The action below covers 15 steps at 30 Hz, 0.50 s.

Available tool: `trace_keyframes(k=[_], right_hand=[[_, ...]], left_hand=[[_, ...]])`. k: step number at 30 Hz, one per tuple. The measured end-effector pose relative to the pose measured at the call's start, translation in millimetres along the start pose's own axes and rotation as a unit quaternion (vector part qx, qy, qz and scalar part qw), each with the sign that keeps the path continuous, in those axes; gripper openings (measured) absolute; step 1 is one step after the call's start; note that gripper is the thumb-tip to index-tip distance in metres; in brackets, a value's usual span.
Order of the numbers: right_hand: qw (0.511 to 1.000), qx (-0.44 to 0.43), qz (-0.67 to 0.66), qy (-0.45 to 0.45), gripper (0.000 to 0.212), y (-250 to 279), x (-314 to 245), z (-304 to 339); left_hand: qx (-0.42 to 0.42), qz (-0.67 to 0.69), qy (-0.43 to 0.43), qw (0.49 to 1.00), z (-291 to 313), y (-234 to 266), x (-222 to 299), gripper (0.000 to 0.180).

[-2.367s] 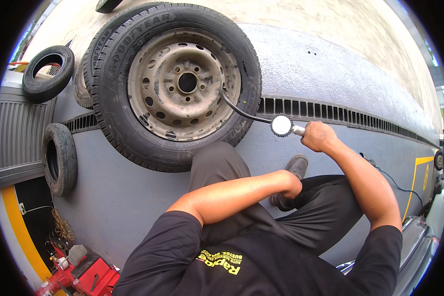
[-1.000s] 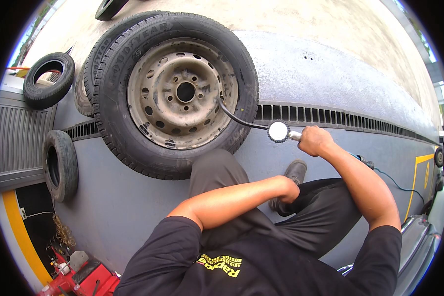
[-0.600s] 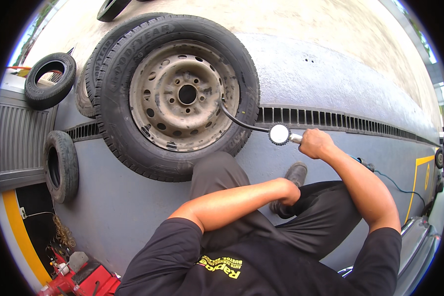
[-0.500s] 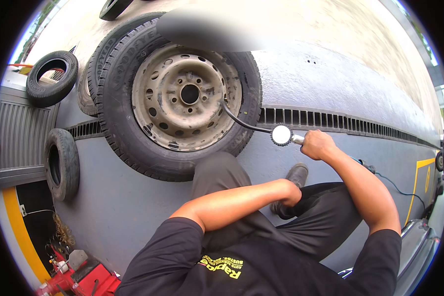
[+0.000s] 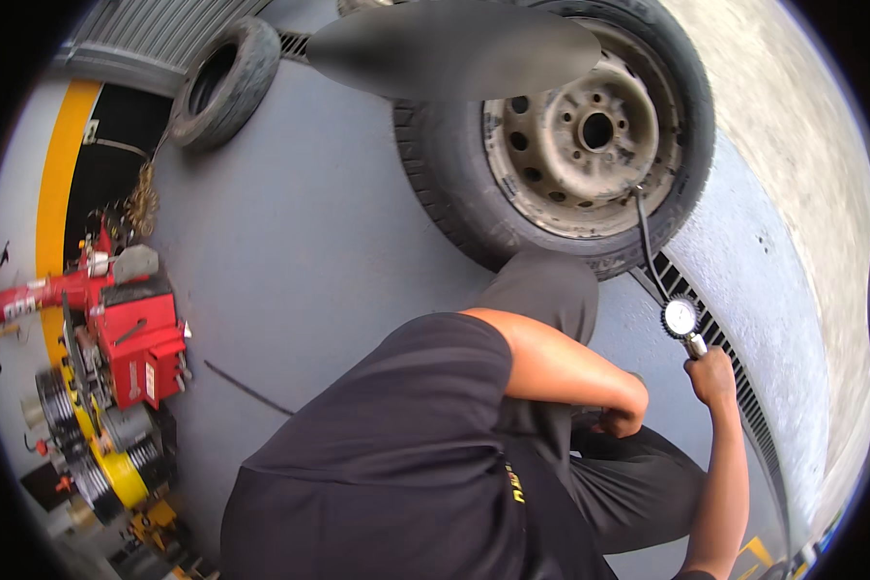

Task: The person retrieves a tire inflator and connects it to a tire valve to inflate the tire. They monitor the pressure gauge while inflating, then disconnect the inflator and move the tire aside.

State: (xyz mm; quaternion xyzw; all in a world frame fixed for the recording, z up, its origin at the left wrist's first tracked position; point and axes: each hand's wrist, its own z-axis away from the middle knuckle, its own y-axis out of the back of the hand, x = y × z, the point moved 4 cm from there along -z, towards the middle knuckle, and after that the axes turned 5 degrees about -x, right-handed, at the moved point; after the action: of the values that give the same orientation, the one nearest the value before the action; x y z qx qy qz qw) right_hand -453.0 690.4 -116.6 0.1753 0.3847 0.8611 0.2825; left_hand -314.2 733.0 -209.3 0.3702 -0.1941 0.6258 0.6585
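My right hand [image 5: 712, 375] is closed round the metal handle of a tyre inflator whose round dial gauge [image 5: 681, 316] has a black ribbed guard. From the gauge, a black hose [image 5: 647, 242] runs to the steel rim [image 5: 514, 184], its end at the rim's edge near the valve. The rim sits in a black tyre [image 5: 442, 179] that stands close to my knee, its upper part covered by a grey blur. My left forearm lies across my thigh, and my left hand [image 5: 626, 418] hangs bent at the wrist by my leg, fingers mostly hidden.
Another tyre [image 5: 224, 82] stands at the far left by a grey ribbed shutter [image 5: 150, 34]. A red machine [image 5: 140, 338] with yellow and black parts occupies the left side. A dark thin strip [image 5: 249, 389] lies on the grey floor. Beyond my right hand runs a drain grate [image 5: 749, 411].
The view has swung left, so the wheel now appears farther right and the red machine shows more fully. My right hand keeps its hold on the inflator, with the hose still at the rim.
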Motion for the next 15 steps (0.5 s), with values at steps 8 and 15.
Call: trace_keyframes(k=[8,15], right_hand=[[0.999,-0.012,-0.04,-0.002,0.031,4.4,-0.5,4.0],[0.999,-0.025,-0.031,0.009,0.032,2.8,7.1,0.8]], left_hand=[[0.06,0.117,0.029,0.991,11.4,2.8,-2.0,0.032],[0.062,0.102,0.041,0.992,-1.0,-2.3,-14.4,0.033]])
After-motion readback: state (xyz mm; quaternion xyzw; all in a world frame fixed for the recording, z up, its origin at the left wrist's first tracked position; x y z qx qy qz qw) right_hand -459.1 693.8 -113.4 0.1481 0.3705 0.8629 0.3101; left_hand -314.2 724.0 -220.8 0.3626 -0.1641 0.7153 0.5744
